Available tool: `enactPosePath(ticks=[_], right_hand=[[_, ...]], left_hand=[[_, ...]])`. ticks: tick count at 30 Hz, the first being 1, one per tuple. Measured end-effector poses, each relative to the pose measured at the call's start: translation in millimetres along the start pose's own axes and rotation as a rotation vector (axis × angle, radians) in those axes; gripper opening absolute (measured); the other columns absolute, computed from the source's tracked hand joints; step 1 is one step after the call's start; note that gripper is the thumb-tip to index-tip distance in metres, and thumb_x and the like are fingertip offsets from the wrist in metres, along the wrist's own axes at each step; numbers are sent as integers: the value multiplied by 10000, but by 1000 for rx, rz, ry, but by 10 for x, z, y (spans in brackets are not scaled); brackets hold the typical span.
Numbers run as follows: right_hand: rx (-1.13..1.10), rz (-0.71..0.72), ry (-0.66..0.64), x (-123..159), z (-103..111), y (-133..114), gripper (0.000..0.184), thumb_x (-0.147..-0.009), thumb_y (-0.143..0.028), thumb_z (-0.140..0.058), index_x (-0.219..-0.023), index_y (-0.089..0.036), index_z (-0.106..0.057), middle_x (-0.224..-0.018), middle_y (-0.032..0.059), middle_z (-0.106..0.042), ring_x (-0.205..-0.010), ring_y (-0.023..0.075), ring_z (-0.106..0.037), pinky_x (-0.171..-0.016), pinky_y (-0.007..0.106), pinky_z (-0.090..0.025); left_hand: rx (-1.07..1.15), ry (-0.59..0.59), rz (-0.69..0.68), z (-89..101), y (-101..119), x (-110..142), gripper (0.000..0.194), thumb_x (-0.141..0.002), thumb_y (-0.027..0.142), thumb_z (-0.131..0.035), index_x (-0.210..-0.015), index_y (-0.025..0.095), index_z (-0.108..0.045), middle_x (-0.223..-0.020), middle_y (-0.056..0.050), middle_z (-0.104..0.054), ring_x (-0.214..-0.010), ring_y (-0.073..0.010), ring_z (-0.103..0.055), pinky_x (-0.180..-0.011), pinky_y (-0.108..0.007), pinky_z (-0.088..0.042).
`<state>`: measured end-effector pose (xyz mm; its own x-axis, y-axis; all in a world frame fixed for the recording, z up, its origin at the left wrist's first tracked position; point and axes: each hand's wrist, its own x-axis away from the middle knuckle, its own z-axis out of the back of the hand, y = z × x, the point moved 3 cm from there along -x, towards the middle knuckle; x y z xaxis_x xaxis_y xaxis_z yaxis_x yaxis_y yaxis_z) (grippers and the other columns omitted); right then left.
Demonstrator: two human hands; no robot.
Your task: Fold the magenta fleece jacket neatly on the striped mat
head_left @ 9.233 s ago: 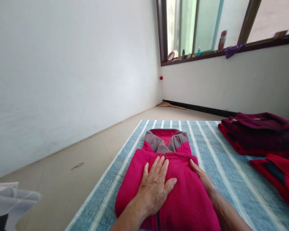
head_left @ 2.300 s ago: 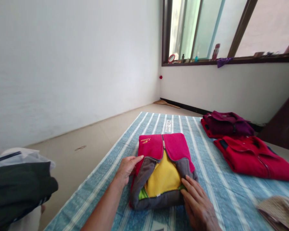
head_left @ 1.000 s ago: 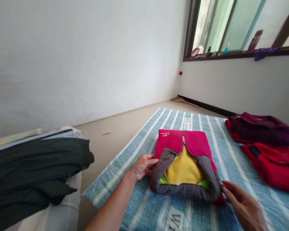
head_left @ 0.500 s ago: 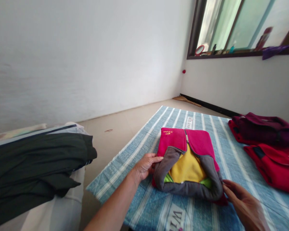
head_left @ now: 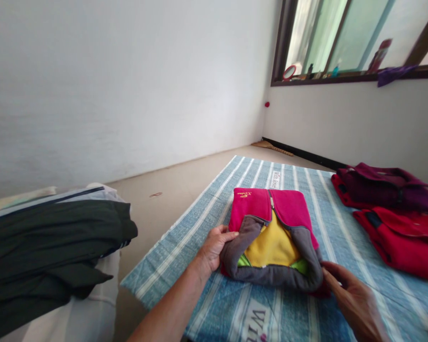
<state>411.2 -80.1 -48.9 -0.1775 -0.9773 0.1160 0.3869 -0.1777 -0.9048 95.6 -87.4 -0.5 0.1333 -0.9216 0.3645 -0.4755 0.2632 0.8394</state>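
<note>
Folded pink jacket [head_left: 292, 204] lies on the striped blue cloth [head_left: 178, 244], collar toward us.
We note our left hand [head_left: 214, 247] pinching its left edge, thumb on top, and our right hand [head_left: 353, 294] pinching its lower right corner. Red garment [head_left: 406, 242] and purple garment [head_left: 388, 187] lie to the right; dark clothing [head_left: 57, 247], left.

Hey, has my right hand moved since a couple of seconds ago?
Yes, to the right: against the white stripes of the sheet, your right hand has shifted from atop the gray collar to the pink jacket's right side.
</note>
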Motion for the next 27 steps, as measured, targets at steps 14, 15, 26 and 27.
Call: enactPosePath(ticks=[14,15,26,27], right_hand=[[-65,47,23,49,-93,7,544,-721,-599,-580,-1038,-167,-673,-885,59,-727,-684,226,-682,-648,316,-541],[-65,47,27,48,-95,7,541,-721,-596,-581,-1039,-169,-675,-882,57,-728,-682,226,-683,-642,313,-541],[16,84,33,-134,-50,-94,512,-712,-611,-569,-935,-177,-722,-838,63,-728,-746,236,-672,-658,292,-531],[18,85,37,-150,-60,-103,519,-718,-614,-561,-949,-178,-718,-846,66,-729,-746,236,-674,-650,294,-529]], left_hand=[[-282,139,-61,169,-132,-50,178,-658,271,-773,-734,148,-668,-642,-26,-707,-637,-197,-665,-535,-241,-472],[-288,112,-44,173,-93,-53,185,-654,267,-780,-735,141,-672,-653,-35,-712,-636,-196,-666,-535,-239,-474],[-196,-42,23,57,237,-387,183,-678,251,-710,-789,109,-677,-761,-130,-733,-715,-260,-694,-683,-354,-536],[-209,-20,15,55,214,-401,178,-678,248,-705,-784,108,-678,-738,-124,-729,-692,-260,-690,-668,-357,-532]])
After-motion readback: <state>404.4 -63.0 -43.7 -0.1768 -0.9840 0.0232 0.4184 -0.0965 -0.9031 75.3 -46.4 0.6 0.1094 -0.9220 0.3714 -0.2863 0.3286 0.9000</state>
